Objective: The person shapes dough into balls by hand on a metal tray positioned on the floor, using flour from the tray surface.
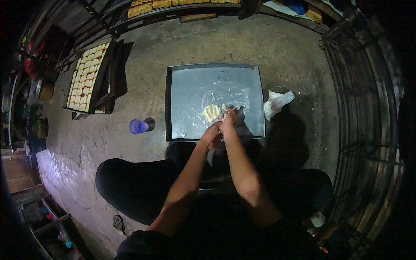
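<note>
A shallow metal pan (186,78), smeared with white powder or paste, sits before me on the concrete floor. A pale lump of dough (211,112) lies near its middle. My hands meet just right of the lump, with pale sticky bits on them. My left hand (211,135) is lower, near the pan's near edge, its fingers partly hidden by the other hand. My right hand (228,119) is curled over it; what it grips is too small and shadowed to make out.
A blue plastic cup (138,126) stands left of the pan, a crumpled white bag (276,103) right. Trays of bread rolls (86,76) rest at the back left. Racks (359,108) line the right wall, more bread (182,3) the far side. My crossed legs (125,182) border the near floor.
</note>
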A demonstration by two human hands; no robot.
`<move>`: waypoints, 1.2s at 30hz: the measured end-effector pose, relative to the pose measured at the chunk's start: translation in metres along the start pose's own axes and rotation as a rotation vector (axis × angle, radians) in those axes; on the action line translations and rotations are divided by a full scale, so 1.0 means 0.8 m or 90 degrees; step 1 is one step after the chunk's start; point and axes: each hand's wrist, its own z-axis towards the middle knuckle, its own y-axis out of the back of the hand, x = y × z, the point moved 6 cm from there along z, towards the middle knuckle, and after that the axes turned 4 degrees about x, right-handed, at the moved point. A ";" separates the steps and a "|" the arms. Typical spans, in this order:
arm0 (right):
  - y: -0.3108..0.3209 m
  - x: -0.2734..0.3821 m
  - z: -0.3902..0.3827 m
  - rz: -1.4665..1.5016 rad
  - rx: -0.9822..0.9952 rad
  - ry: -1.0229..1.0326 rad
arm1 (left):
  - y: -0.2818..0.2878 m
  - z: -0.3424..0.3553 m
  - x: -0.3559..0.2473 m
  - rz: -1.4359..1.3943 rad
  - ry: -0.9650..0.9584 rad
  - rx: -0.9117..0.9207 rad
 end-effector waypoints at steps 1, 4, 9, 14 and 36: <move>-0.001 0.010 0.000 0.028 0.015 -0.001 | -0.004 -0.007 -0.003 0.007 -0.009 -0.008; 0.006 0.043 0.036 0.055 0.051 0.040 | -0.017 -0.016 -0.011 0.051 -0.026 0.039; -0.020 0.049 0.025 0.026 0.263 0.050 | -0.043 -0.017 -0.054 0.173 -0.212 -0.086; -0.032 0.021 -0.040 -0.081 0.400 0.120 | -0.069 0.012 -0.080 0.269 -0.331 -0.006; -0.014 0.011 0.076 -0.605 0.238 0.524 | -0.065 -0.015 -0.078 0.123 -0.174 0.127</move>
